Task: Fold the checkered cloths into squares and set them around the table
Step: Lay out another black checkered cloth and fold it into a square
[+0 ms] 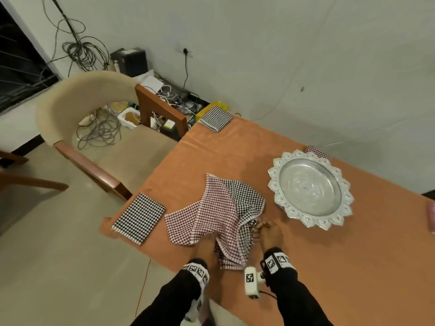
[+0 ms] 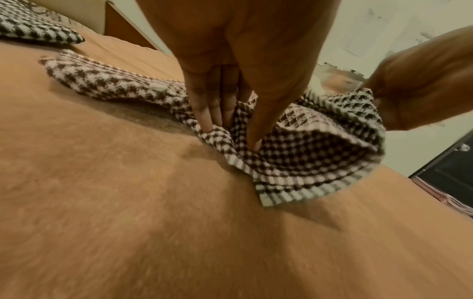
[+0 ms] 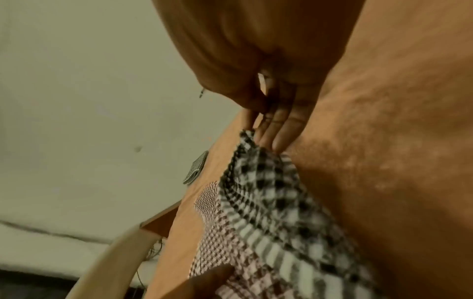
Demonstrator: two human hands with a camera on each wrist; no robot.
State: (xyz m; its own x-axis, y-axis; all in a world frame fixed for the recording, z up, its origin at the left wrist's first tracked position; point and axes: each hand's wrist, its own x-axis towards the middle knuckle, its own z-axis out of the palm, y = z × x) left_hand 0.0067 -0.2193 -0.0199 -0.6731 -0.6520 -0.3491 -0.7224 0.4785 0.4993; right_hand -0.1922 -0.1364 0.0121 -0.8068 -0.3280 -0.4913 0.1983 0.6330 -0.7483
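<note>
A loose red-checkered cloth (image 1: 204, 215) lies crumpled near the table's front edge, overlapping a loose black-checkered cloth (image 1: 247, 196). My left hand (image 1: 210, 240) pinches a fold of the red cloth (image 2: 122, 85) between thumb and fingers (image 2: 204, 115). Just to its right, my right hand (image 1: 260, 228) pinches the black cloth's striped edge (image 3: 256, 182) at its near corner, fingertips (image 3: 277, 137) on the fabric. One folded black-checkered cloth (image 1: 138, 218) sits at the front left corner, another (image 1: 215, 118) at the far corner. A folded red one (image 1: 319, 152) lies behind the plate.
A silver plate with an ornate rim (image 1: 271, 184) stands right of the loose cloths. An orange covering (image 1: 329, 267) spreads over the table. A beige chair (image 1: 77, 95) stands at the left, with tangled cables (image 1: 101, 130) on the floor behind it. Something pink (image 1: 432, 217) lies at the right edge.
</note>
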